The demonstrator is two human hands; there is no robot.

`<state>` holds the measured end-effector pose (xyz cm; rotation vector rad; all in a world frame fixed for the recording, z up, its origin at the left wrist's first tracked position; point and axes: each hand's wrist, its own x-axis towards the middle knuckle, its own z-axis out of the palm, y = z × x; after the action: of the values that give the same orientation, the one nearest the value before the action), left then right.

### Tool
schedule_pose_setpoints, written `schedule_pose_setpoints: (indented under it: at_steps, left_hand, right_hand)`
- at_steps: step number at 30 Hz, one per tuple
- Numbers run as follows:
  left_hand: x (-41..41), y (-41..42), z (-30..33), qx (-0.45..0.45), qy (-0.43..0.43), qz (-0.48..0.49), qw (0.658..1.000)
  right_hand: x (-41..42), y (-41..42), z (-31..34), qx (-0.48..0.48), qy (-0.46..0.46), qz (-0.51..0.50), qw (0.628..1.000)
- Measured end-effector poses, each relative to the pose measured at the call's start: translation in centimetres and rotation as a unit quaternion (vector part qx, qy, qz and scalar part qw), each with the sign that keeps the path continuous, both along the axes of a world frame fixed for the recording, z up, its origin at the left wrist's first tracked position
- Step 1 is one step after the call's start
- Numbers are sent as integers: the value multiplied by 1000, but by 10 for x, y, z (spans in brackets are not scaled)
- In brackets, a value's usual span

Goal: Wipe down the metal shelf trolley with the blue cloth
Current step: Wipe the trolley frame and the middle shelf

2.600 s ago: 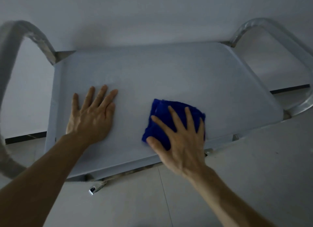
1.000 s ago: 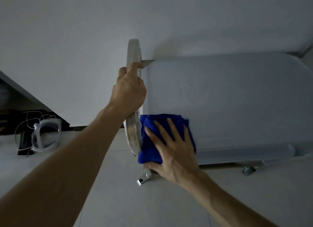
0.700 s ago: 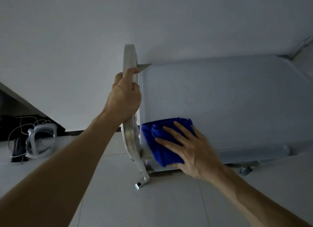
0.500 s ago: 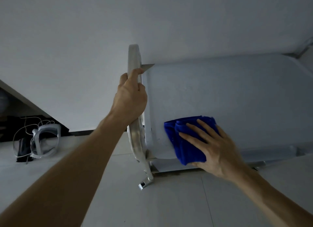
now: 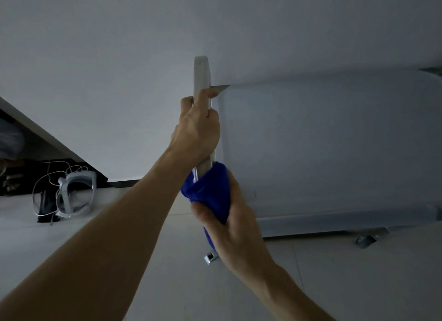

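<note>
Blue cloth (image 5: 210, 191) is gripped round the handle tube (image 5: 202, 74) by right hand (image 5: 229, 227); tube clasped above by left hand (image 5: 197, 131). Risk: cloth bunched, could slip off; castored trolley (image 5: 334, 141) could be rolled.

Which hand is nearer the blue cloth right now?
Right. The right hand grips the blue cloth, wrapped round the trolley handle. The left hand grips the bare handle just above the cloth, apparently not touching it.

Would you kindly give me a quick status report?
Left hand grips the handle bar. Right hand holds blue cloth wrapped round it. Nothing in the way.
</note>
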<state>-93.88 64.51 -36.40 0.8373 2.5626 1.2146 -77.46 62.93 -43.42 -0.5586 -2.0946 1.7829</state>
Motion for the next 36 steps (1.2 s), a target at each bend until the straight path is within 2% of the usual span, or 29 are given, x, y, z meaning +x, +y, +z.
schedule_pose_setpoints:
  at_steps: [2, 4, 7, 9, 11, 13, 15, 16, 18, 19, 21, 23, 25, 27, 29, 30, 32, 36]
  left_hand:
    - [-3, 0, -1, 6, -7, -6, 1000]
    - [-4, -1, -1, 4, -4, -11, 1000]
    - [-4, -2, -1, 6, 2, -24, 1000]
    - [-4, -2, 0, 15, -4, -23, 1000]
    - [-4, -2, 0, 19, -10, -22, 1000]
    - [-4, -1, 0, 26, -18, -28, 999]
    - [-5, -3, 5, 36, -46, -44, 997]
    - [-7, -6, 8, 45, -75, -61, 994]
    - [-7, -20, 11, 92, -168, -96, 977]
    - [-5, -30, 10, 128, -209, -97, 965]
    - [7, -54, -3, 198, -234, -57, 950]
    - [25, -75, -29, 239, -251, 3, 938]
    - [52, -85, -53, 259, -283, 28, 923]
    - [74, -83, -64, 324, -329, 41, 886]
    - [86, -77, -69, 377, -366, 59, 849]
    - [89, -75, -69, 366, -368, 76, 852]
    - [88, -74, -76, 320, -373, 95, 866]
    - [84, -72, -73, 269, -397, 94, 873]
  right_hand:
    - [-9, -17, -13, 149, -17, -73, 986]
    - [-11, -19, -31, 284, -29, -139, 948]
    - [0, -2, -55, 455, -57, -113, 882]
    - [8, 3, -62, 488, -84, -81, 865]
    - [7, 1, -56, 460, -96, -76, 880]
    - [2, -1, -42, 359, -65, -77, 928]
    - [0, 4, -22, 173, -14, -32, 984]
    - [1, 9, -11, 66, 12, -3, 998]
    - [4, 20, 11, -100, 46, 18, 994]
    - [5, 25, 21, -145, 61, 1, 988]
    - [4, 34, 36, -187, 100, -30, 977]
    - [0, 36, 50, -152, 125, -34, 980]
    - [-8, 28, 59, -68, 114, -11, 991]
    - [-19, 11, 58, 97, 71, 0, 993]
    - [-34, -2, 51, 271, 27, -21, 962]
    - [-42, -4, 49, 309, 10, -40, 950]
    - [-56, 2, 48, 311, -10, -67, 948]
    - [-80, 20, 57, 300, -30, -74, 951]
